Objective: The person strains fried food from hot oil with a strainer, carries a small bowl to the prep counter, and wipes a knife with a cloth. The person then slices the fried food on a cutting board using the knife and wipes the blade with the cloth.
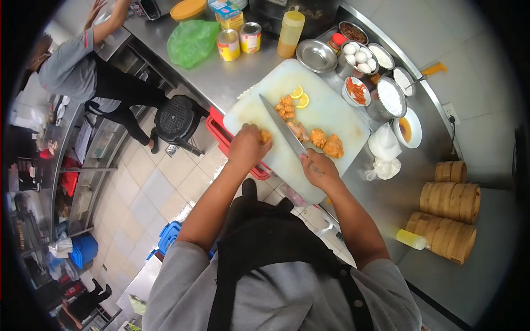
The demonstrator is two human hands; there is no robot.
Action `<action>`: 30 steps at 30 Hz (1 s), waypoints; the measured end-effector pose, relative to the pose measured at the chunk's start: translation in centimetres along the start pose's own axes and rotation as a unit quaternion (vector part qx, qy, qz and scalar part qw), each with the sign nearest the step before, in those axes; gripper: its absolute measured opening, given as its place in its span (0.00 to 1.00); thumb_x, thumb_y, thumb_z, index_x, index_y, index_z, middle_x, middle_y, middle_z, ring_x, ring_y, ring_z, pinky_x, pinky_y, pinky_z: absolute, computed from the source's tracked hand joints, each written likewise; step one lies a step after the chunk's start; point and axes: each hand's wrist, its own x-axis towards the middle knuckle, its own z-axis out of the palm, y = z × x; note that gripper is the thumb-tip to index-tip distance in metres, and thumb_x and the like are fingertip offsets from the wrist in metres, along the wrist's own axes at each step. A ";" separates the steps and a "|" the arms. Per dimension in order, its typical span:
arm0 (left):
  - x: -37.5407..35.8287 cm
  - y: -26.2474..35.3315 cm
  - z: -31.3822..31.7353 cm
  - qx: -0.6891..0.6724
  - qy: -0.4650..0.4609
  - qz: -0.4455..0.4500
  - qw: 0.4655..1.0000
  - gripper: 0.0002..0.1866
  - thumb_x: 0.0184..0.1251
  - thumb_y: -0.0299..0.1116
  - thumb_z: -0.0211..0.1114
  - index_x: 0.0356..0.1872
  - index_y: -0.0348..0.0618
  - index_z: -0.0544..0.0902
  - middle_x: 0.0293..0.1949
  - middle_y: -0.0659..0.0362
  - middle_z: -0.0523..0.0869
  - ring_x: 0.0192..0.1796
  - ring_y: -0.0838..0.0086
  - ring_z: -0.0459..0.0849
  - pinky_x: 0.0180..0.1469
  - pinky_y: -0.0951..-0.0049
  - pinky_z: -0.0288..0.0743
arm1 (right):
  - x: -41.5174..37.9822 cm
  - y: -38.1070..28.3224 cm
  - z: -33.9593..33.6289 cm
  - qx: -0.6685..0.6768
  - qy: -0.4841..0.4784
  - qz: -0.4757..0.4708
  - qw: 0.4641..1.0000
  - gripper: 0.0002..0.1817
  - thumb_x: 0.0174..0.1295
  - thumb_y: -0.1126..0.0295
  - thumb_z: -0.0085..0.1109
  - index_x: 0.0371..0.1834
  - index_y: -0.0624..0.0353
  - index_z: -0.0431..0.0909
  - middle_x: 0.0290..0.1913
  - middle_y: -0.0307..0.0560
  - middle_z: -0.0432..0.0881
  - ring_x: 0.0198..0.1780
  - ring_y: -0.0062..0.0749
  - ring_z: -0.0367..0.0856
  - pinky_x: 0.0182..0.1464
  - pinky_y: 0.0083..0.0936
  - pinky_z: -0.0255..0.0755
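Observation:
My right hand [320, 170] is wrapped round the handle of a large kitchen knife [282, 127], whose blade points away from me over the white cutting board [331, 107]. My left hand [248, 148] is closed on a piece of fried chicken [265, 135] at the board's left side; the fingers partly hide it. Beyond the blade, chopped fried chicken [285, 108] lies on the board. Close to my right hand sit larger fried chicken pieces [332, 147]. Two lemon slices [301, 99] rest near the board's far edge.
Behind the board stand cans [228, 45], a sauce bottle [291, 33] and a green plastic bag [192, 43]. On the right are a bowl of eggs [360, 58], a white powder container [390, 99] and bamboo steamers [450, 201]. A co-worker [69, 71] stands left, near a black stool [180, 118].

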 end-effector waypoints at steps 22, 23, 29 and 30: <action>0.1 -1.0 1.7 -0.142 -0.010 0.136 0.980 0.09 0.50 0.23 0.68 0.34 0.37 0.80 0.35 0.52 0.80 0.42 0.53 0.83 0.45 0.60 0.78 | -7.6 -3.0 -5.3 -0.061 -0.057 -0.044 0.995 0.14 0.75 0.65 0.46 0.38 0.65 0.74 0.29 0.64 0.83 0.35 0.61 0.84 0.42 0.51 0.76; 0.0 -1.0 1.8 -0.147 -0.012 0.129 0.981 0.09 0.50 0.22 0.68 0.34 0.36 0.80 0.35 0.51 0.81 0.42 0.53 0.83 0.45 0.60 0.78 | -7.5 -3.1 -5.5 -0.062 -0.059 -0.043 0.995 0.14 0.75 0.65 0.46 0.38 0.65 0.74 0.29 0.64 0.83 0.35 0.61 0.84 0.42 0.51 0.76; -0.2 -1.2 2.3 -0.189 -0.003 0.114 0.975 0.09 0.51 0.22 0.69 0.34 0.35 0.80 0.35 0.50 0.81 0.41 0.52 0.83 0.45 0.59 0.78 | -0.4 -2.7 2.2 0.007 0.022 -0.099 0.995 0.12 0.73 0.64 0.49 0.39 0.64 0.73 0.33 0.64 0.83 0.39 0.60 0.84 0.42 0.51 0.76; -0.1 -1.3 2.5 -0.188 0.002 0.112 0.976 0.09 0.51 0.22 0.69 0.34 0.35 0.80 0.35 0.50 0.81 0.41 0.52 0.83 0.45 0.59 0.78 | 1.1 -3.5 2.6 -0.002 0.041 -0.094 0.995 0.12 0.73 0.64 0.49 0.40 0.64 0.73 0.33 0.64 0.83 0.39 0.60 0.84 0.42 0.50 0.76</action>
